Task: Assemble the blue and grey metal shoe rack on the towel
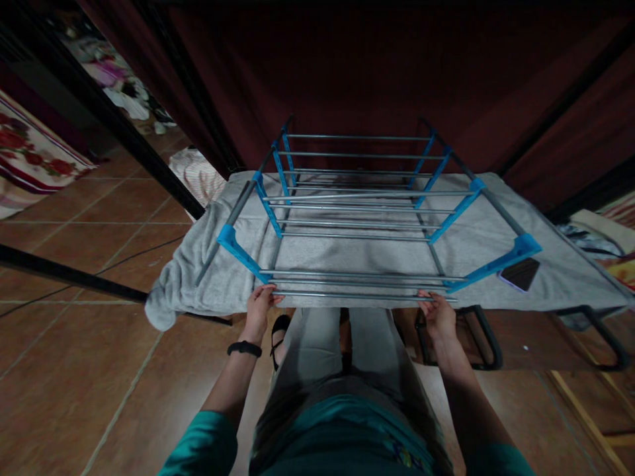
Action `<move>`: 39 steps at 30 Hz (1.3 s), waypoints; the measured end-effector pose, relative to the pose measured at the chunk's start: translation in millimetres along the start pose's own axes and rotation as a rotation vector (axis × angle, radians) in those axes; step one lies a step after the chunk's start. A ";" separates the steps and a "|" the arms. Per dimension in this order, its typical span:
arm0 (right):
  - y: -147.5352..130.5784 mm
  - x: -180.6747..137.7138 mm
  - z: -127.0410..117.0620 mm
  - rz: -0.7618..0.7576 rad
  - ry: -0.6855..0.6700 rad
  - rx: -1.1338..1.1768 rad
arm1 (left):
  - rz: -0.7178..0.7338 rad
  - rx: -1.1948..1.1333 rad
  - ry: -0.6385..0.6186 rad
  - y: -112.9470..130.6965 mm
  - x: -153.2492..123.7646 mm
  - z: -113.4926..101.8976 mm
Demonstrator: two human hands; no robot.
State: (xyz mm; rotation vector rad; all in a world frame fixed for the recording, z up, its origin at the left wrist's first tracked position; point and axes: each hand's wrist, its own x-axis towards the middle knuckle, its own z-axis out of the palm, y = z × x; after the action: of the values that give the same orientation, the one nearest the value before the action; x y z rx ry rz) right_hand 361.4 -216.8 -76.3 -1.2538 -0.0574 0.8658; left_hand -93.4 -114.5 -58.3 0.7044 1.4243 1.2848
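Note:
A rack of grey metal rods with blue plastic joints (347,225), like a clothes drying rack, lies on a grey cloth (347,254). Its nearest metal rod (347,295) runs along the front edge of the cloth. My left hand (260,307) pinches the left end of that rod, a black band round the wrist. At the rod's right end my right hand (437,316) has its fingers closed on it as well. Below the blue joint (526,246) on the right, a loose-looking phone (520,274) rests on the cloth.
A dark red curtain (347,79) hangs behind the cloth-covered table. Black metal bars (114,125) cross the left side. Under the front edge at right are black tubular frames (489,340). A cable (133,254) trails over the tiled floor (64,344). Folded cloths (595,231) lie at right.

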 end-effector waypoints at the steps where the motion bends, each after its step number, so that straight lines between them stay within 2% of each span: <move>1: 0.4 0.4 -0.4 -0.002 -0.001 -0.002 | 0.003 0.000 -0.001 -0.1 -0.2 -0.1; 39: -0.5 -1.2 -0.5 0.003 0.003 -0.026 | -0.001 -0.004 0.008 0.9 -1.3 0.9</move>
State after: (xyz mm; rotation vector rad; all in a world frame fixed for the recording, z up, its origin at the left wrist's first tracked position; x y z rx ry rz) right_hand 361.1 -217.9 -75.5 -1.2800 -0.0647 0.8682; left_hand -92.4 -115.1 -57.0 0.6962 1.4286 1.2906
